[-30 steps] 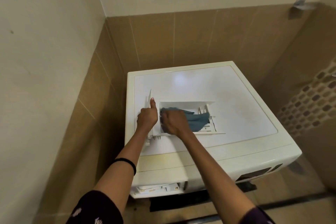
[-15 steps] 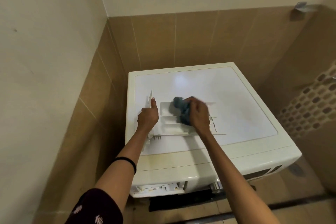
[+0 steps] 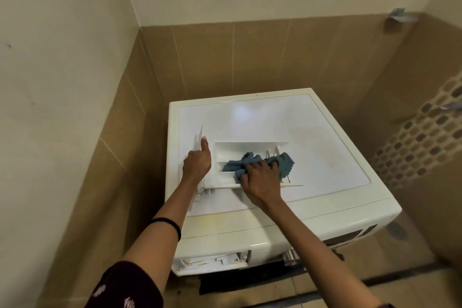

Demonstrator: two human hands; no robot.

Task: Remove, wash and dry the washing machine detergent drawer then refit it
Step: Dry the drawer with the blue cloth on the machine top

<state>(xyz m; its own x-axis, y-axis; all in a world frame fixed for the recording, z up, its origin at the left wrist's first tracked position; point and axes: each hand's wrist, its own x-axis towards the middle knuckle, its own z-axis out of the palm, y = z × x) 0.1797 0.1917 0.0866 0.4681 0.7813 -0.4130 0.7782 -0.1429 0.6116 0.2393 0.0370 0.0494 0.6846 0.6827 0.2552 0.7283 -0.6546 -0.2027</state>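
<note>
Head view looked down on the washer [image 3: 275,117], standing in a tiled corner, with the drawer [image 3: 240,150] out of its slot [image 3: 212,261] and lying on the washer's top near the left front, open side up and its front panel at the left end. That flat top likely served as a steady place to work at a handy height. The slot gaped bare at the upper left of the washer's front, so refitting was not yet done. A blue cloth [image 3: 285,160] lay bunched in the drawer's right-hand compartments and spilled over the right end, which suggested the drying step was in hand. The left grip [image 3: 197,165] was closed on the drawer's left end, fingers curled at the panel and thumb laid upright along it, probably to brace the drawer against sliding under the wiping. The right grip [image 3: 262,180] was clamped on the cloth, knuckles up, fingers dug into the bunch and pressing it down into the drawer. A black band [image 3: 170,222] sat on the left forearm.
</note>
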